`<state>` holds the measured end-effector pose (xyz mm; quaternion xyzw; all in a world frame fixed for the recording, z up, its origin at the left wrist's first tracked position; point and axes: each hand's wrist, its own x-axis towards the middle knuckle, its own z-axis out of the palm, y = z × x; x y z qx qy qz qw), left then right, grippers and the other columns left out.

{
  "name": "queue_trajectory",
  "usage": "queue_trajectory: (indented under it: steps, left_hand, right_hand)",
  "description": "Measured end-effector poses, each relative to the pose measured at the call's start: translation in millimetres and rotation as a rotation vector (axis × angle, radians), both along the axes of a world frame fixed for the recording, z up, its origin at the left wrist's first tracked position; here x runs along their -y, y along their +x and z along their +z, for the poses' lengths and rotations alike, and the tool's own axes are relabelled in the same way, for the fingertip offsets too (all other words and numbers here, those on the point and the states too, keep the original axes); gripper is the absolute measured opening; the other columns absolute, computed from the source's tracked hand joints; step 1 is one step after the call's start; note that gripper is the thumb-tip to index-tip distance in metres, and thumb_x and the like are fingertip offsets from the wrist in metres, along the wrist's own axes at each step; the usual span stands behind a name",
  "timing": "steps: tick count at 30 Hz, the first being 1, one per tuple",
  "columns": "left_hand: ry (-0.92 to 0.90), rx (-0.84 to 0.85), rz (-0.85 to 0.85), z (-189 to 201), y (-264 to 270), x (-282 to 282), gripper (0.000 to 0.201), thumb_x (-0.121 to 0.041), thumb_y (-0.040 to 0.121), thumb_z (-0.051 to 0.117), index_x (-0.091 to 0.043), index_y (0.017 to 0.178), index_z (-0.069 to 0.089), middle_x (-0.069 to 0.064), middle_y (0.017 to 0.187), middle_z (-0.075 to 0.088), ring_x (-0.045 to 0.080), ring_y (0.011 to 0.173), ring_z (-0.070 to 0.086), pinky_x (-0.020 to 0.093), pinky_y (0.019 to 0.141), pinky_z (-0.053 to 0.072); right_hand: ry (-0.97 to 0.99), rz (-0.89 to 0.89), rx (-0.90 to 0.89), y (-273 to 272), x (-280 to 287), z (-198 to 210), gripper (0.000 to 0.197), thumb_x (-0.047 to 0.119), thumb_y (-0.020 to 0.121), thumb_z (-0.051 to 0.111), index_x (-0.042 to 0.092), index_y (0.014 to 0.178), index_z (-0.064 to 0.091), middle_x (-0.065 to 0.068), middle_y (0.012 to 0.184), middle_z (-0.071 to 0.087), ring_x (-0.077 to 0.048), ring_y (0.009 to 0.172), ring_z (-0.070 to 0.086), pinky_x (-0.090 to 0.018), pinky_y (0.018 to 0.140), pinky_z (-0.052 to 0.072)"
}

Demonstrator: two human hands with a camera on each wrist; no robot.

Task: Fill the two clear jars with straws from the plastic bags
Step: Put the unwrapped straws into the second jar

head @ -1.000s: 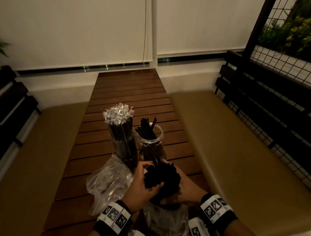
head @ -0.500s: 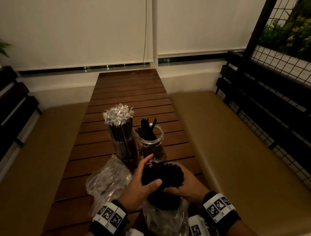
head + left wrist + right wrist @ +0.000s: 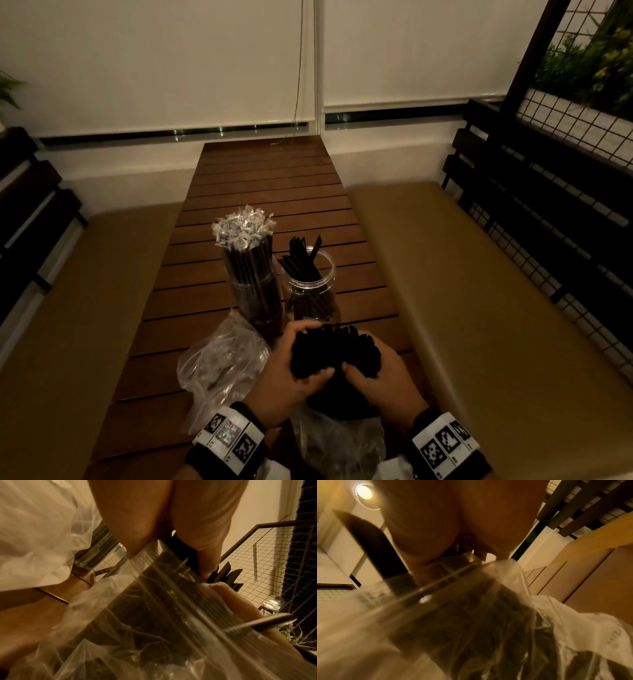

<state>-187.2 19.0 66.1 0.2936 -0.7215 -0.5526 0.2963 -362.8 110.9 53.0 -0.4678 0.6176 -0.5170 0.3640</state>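
A slatted wooden table (image 3: 274, 192) runs between two padded benches, and on it the two clear jars stand side by side: the left jar (image 3: 255, 291) is packed with wrapped straws, the right jar (image 3: 313, 291) holds only a few black ones. Just nearer than the right jar, both hands clench one bundle of black straws (image 3: 334, 349), still sheathed below in its plastic bag (image 3: 337, 442). Over the last second the left hand (image 3: 284, 380) and right hand (image 3: 380, 380) have closed in tighter around the bundle's top, likely readying it to lift out.

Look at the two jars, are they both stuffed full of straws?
No: the left jar is packed with wrapped straws, but the right jar holds only a few black straws.
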Motion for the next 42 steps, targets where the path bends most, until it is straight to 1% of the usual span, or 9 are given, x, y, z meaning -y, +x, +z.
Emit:
queue_trajectory:
  steps: [2, 7, 11, 20, 25, 28, 32, 37, 42]
  left_hand:
    - [-0.003, -0.008, 0.006, -1, -1, 1, 0.060, -0.025, 0.074, 0.079, -0.025, 0.124, 0.046, -0.008, 0.120, 0.058, 0.020, 0.113, 0.060, 0.045, 0.096, 0.053]
    - [-0.013, -0.002, -0.004, -3, 0, 3, 0.052, -0.024, 0.076, 0.075, -0.033, 0.118, 0.045, -0.016, 0.115, 0.057, 0.015, 0.109, 0.061, 0.034, 0.092, 0.055]
    - [-0.005, -0.008, -0.003, -6, 1, 5, 0.051, -0.019, 0.079, 0.074, -0.031, 0.118, 0.044, -0.012, 0.114, 0.057, 0.016, 0.107, 0.062, 0.034, 0.089, 0.056]
    - [0.026, -0.030, 0.001, -10, 2, 5, 0.049, -0.009, 0.080, 0.072, -0.023, 0.117, 0.043, -0.011, 0.100, 0.059, 0.007, 0.088, 0.061, 0.025, 0.074, 0.053]
    - [0.026, -0.041, -0.007, -7, 4, 4, 0.046, -0.010, 0.082, 0.070, -0.023, 0.118, 0.042, -0.008, 0.099, 0.059, 0.014, 0.086, 0.062, 0.034, 0.072, 0.057]
    - [0.010, -0.040, 0.005, -6, 6, 4, 0.046, -0.012, 0.083, 0.069, -0.024, 0.118, 0.042, -0.002, 0.101, 0.059, 0.022, 0.088, 0.063, 0.040, 0.073, 0.058]
    - [0.001, -0.033, 0.025, -3, 8, 3, 0.043, -0.010, 0.083, 0.068, -0.029, 0.111, 0.042, -0.013, 0.098, 0.058, 0.008, 0.082, 0.061, 0.027, 0.067, 0.056]
    - [0.011, -0.035, 0.047, 0, 11, 2, 0.043, -0.009, 0.083, 0.068, -0.027, 0.112, 0.042, -0.001, 0.099, 0.057, 0.006, 0.080, 0.061, 0.026, 0.067, 0.055]
    - [0.002, -0.021, 0.062, 2, 10, -1, 0.044, -0.001, 0.086, 0.067, -0.024, 0.112, 0.041, -0.004, 0.095, 0.057, 0.005, 0.077, 0.062, 0.021, 0.063, 0.052]
  right_hand:
    - [0.010, -0.044, -0.001, -1, 1, 0, 0.022, 0.010, 0.086, 0.071, 0.022, 0.104, 0.068, 0.000, 0.098, 0.074, -0.012, 0.095, 0.070, -0.042, 0.090, 0.057]
    - [-0.031, -0.135, 0.045, -2, 4, 6, 0.020, 0.027, 0.075, 0.078, 0.025, 0.090, 0.065, -0.001, 0.090, 0.072, -0.018, 0.090, 0.070, -0.041, 0.082, 0.059]
    - [-0.088, -0.147, 0.099, -7, 10, 14, 0.029, 0.001, 0.079, 0.080, 0.022, 0.085, 0.061, 0.005, 0.082, 0.069, -0.011, 0.080, 0.067, -0.026, 0.072, 0.056]
    - [-0.046, -0.040, 0.195, -7, 5, 27, 0.021, -0.012, 0.085, 0.067, 0.000, 0.102, 0.067, -0.004, 0.095, 0.074, -0.013, 0.092, 0.071, -0.021, 0.078, 0.056]
    - [-0.072, -0.062, 0.179, -10, 7, 36, 0.017, -0.009, 0.086, 0.068, 0.002, 0.099, 0.065, -0.011, 0.095, 0.073, -0.012, 0.089, 0.071, -0.019, 0.076, 0.055]
    - [-0.082, -0.051, 0.144, -12, 10, 44, 0.016, -0.007, 0.087, 0.068, 0.004, 0.097, 0.065, -0.003, 0.093, 0.074, -0.012, 0.089, 0.070, -0.019, 0.078, 0.055]
    - [-0.115, -0.056, 0.115, -15, 15, 55, 0.013, -0.003, 0.088, 0.069, 0.004, 0.098, 0.065, -0.006, 0.094, 0.073, -0.019, 0.092, 0.071, -0.029, 0.085, 0.057]
    - [-0.156, -0.081, 0.138, -19, 24, 75, 0.012, 0.007, 0.085, 0.073, 0.009, 0.095, 0.066, -0.010, 0.094, 0.073, -0.027, 0.094, 0.073, -0.038, 0.089, 0.058]
    - [-0.194, -0.067, 0.185, -28, 32, 106, 0.012, -0.003, 0.091, 0.063, 0.007, 0.097, 0.064, -0.001, 0.088, 0.074, -0.018, 0.087, 0.075, -0.028, 0.078, 0.060]
